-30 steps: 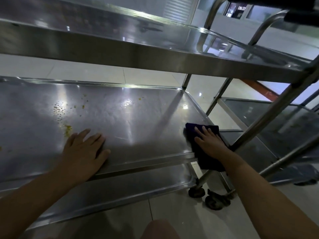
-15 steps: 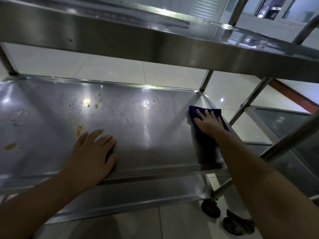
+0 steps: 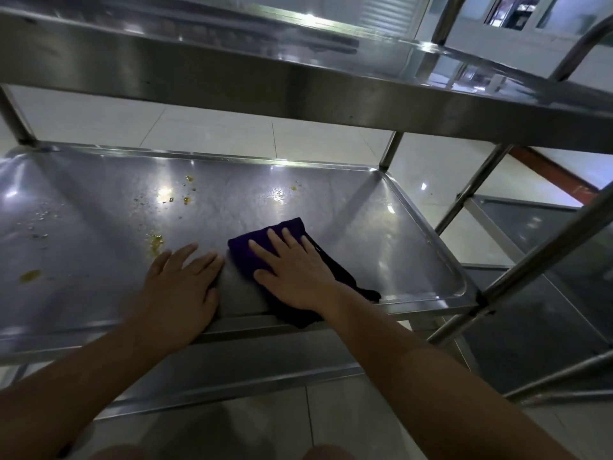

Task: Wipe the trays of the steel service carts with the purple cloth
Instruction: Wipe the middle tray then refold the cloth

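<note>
1. The right hand [image 3: 292, 270] hid much of the purple cloth [image 3: 265, 239]; its near end hung over the middle tray's [image 3: 414, 227] front rim.
2. The cloth ran from near-right to far-left.
3. Both hands lay flat, fingers straight; the left hand [image 3: 180, 283] pressed bare steel just beside the cloth.

Bare arms, bare hands

Both forearms show uncovered to the frame's edge; the left hand [image 3: 180, 287] and right hand [image 3: 292, 273] carry no visible covering. Two bare knees show below.
</note>
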Available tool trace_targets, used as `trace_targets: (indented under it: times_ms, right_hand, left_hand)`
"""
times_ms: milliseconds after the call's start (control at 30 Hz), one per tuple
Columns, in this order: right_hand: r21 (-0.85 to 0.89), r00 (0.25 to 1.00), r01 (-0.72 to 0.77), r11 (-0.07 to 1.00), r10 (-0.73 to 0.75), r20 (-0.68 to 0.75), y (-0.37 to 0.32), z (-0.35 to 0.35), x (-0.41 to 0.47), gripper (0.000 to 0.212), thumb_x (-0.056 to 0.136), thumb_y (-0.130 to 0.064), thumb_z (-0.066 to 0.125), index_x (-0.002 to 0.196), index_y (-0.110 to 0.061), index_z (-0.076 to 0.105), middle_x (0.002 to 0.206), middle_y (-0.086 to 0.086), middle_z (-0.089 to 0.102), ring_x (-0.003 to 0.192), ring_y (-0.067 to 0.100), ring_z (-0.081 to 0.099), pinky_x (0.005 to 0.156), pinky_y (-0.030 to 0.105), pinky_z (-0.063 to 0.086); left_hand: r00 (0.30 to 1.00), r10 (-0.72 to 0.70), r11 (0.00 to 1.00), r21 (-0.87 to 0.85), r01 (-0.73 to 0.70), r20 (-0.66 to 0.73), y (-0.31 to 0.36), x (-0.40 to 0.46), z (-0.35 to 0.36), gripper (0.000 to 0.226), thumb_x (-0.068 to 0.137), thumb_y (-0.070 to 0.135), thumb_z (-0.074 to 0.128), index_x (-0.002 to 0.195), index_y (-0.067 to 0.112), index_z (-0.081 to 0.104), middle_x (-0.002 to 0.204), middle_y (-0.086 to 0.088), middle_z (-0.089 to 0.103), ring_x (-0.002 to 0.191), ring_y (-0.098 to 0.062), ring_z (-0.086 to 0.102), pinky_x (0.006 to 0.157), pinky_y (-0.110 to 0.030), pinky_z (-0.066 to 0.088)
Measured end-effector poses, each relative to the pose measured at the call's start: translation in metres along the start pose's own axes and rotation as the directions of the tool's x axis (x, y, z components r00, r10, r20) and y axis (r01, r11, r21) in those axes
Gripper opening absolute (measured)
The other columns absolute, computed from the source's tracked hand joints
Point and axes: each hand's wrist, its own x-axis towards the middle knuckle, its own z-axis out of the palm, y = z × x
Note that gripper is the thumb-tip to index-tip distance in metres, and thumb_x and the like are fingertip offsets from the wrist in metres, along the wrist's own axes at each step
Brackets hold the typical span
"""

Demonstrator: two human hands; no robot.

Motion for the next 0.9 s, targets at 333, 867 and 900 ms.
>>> trace_targets:
  times_ms: [333,867,900]
  right_hand:
    - [0.047,0.965,-0.261,0.964,0.26,0.015,0.111,-0.014,0.024,0.054,0.101,-0.045,0.023,0.153,-0.034,0.012,0.162,-0.002,0.0,0.149,0.022,-0.005,0.12,0.044,0.002]
    - [0.136,0.854,-0.516,0.846,0.52,0.008,0.1,-0.019,0.026,0.057,0.101,-0.047,0.025,0.153,-0.035,0.006,0.163,0.003,-0.002,0.149,0.025,-0.005,0.118,0.047,-0.004]
    - [0.113,0.879,-0.473,0.874,0.476,-0.002,0.084,-0.017,0.027,0.057,0.1,-0.046,0.025,0.153,-0.035,0.006,0.163,0.004,-0.002,0.149,0.025,-0.004,0.118,0.047,-0.003]
  left_hand:
    - [0.998,0.033,0.998,-0.047,-0.035,-0.055,-0.005,0.001,0.006,0.054,0.085,0.033,0.031,0.117,0.008,0.067,0.118,-0.008,0.067,0.115,-0.038,0.057,0.089,-0.057,0.046]
    - [0.996,-0.014,0.996,-0.092,0.006,-0.09,-0.008,-0.003,0.011,0.056,0.087,0.032,0.028,0.125,0.003,0.058,0.128,-0.014,0.059,0.128,-0.036,0.045,0.102,-0.058,0.036]
    - [0.995,-0.042,0.994,-0.106,0.032,-0.093,-0.007,-0.004,0.01,0.057,0.087,0.03,0.029,0.128,0.0,0.054,0.13,-0.017,0.056,0.129,-0.037,0.044,0.103,-0.059,0.036]
